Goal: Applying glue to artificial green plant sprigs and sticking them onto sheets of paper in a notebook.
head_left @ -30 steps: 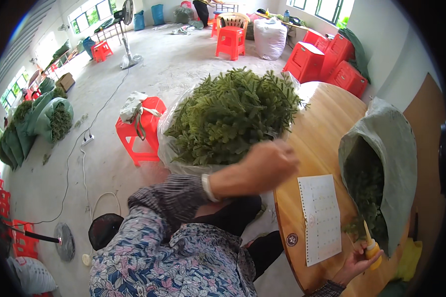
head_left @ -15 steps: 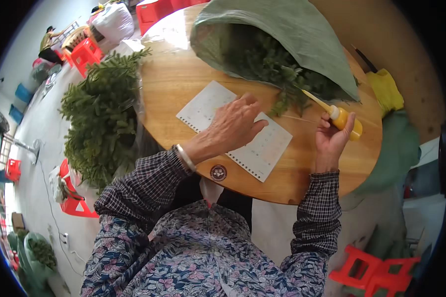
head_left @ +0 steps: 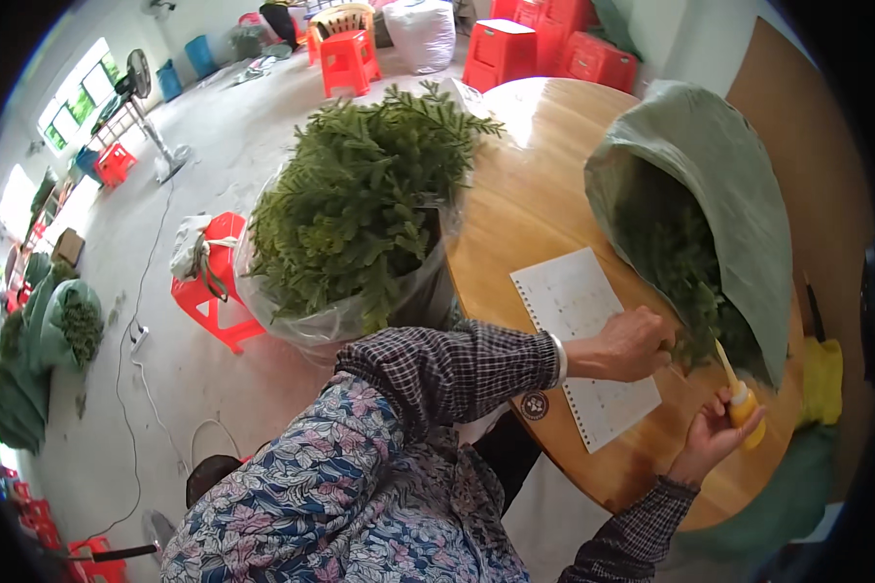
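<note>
My right hand point(head_left: 715, 437) is wrapped round a yellow squeeze bottle point(head_left: 749, 418). The bottle's long, pale, pointed nozzle tilts up and to the left, towards the sack. Over the white sheet with a punched edge point(head_left: 578, 301), my left hand point(head_left: 634, 345) has its fingers curled together; whatever they hold, if anything, is hidden. Just right of those fingers, green artificial sprigs point(head_left: 702, 316) spill from the mouth of a pale green woven sack point(head_left: 749, 185) lying on the round wooden table point(head_left: 515, 194).
A clear plastic bag full of green artificial branches point(head_left: 360, 204) stands left of the table. Beyond it are a red stool point(head_left: 214, 282), a standing fan point(head_left: 146, 107) and a white sack point(head_left: 420, 34). Cables point(head_left: 138, 340) run over the floor. Yellow cloth point(head_left: 820, 384) hangs at the table's right.
My view has swung left, so the table sits further right. My left hand's spread fingers have curled in, closer to the sprigs and bottle. The bottle stays in my right hand.
</note>
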Tool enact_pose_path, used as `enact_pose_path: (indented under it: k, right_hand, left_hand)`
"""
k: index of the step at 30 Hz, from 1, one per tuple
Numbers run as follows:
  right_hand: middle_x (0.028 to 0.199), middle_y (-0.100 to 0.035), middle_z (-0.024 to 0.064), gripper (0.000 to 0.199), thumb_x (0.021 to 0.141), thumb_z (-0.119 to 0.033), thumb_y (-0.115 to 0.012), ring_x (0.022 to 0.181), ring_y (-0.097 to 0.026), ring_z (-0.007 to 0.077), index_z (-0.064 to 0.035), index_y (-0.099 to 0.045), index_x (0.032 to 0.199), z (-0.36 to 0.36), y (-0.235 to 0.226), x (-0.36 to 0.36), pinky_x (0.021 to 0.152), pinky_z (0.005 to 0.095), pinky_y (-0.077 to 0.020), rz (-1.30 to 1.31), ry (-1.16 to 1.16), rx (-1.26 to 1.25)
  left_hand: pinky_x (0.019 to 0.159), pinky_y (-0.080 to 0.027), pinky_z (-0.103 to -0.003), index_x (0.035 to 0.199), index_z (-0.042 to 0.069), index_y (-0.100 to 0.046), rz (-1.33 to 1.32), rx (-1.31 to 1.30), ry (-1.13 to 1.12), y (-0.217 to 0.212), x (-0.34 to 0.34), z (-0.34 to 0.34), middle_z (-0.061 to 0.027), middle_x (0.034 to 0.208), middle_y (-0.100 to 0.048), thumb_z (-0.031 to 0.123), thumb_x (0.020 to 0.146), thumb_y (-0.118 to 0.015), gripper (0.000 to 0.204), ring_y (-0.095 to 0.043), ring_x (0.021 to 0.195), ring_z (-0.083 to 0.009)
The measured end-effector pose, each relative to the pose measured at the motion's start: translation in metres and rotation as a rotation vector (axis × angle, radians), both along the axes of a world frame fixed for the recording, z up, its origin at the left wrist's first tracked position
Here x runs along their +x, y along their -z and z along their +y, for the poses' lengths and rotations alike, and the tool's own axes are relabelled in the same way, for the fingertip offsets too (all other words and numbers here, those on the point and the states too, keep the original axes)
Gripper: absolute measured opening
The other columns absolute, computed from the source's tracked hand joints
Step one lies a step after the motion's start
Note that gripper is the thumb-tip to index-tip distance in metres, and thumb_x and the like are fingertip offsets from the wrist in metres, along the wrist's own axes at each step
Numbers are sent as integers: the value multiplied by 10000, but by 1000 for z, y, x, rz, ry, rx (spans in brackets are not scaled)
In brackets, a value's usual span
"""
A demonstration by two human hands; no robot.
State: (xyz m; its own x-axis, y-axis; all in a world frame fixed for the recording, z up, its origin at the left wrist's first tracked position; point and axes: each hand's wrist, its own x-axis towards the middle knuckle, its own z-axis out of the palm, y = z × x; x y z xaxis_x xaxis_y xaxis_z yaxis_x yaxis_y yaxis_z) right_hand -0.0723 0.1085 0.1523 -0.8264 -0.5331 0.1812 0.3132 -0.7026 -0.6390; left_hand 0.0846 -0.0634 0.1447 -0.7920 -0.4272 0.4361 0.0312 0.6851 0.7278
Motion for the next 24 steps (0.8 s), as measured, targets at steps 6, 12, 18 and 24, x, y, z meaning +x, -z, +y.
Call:
enact_pose_path:
  k: [6, 12, 18, 24]
  right_hand:
    - [739, -535, 91, 389, 898, -399, -623, 518, -437, 87, -33, -532, 993, -47, -9, 70, 429, 142, -375, -69, -8, -11]
    - [750, -550, 101, 387, 890, -392, -637, 523, -460, 89, -36, -538, 1005, -64, 10, 84, 429, 144, -381, -43, -91, 4]
    - [755, -580, 93, 364, 885, -398, -639, 555, -517, 120, -54, -553, 967, -76, 45, 13, 430, 162, -404, -61, -26, -39]
    - [814, -602, 112, 372, 889, -369, -631, 631, -550, 153, -19, -560, 994, -5, 130, -211, 447, 186, -419, 47, -58, -6]
  left_hand:
    - [511, -444, -377, 622, 26, -600, 99, 156, -43, -6, 129, -40, -109, 618, -602, 136, 710, -578, 143, -526, 532, -313]
    - [550, -465, -377, 678, 33, -618, -17, -90, -152, 31, 187, -67, -128, 704, -614, 162, 729, -599, 140, -577, 626, -327]
    - [618, -489, -399, 821, 35, -632, -134, -46, -124, 67, 98, -51, -143, 853, -594, 204, 774, -630, 175, -587, 712, -342]
    - [636, -484, -349, 960, 44, -643, 31, -130, -160, 146, -93, 5, -115, 939, -574, 165, 778, -678, 221, -579, 738, -272]
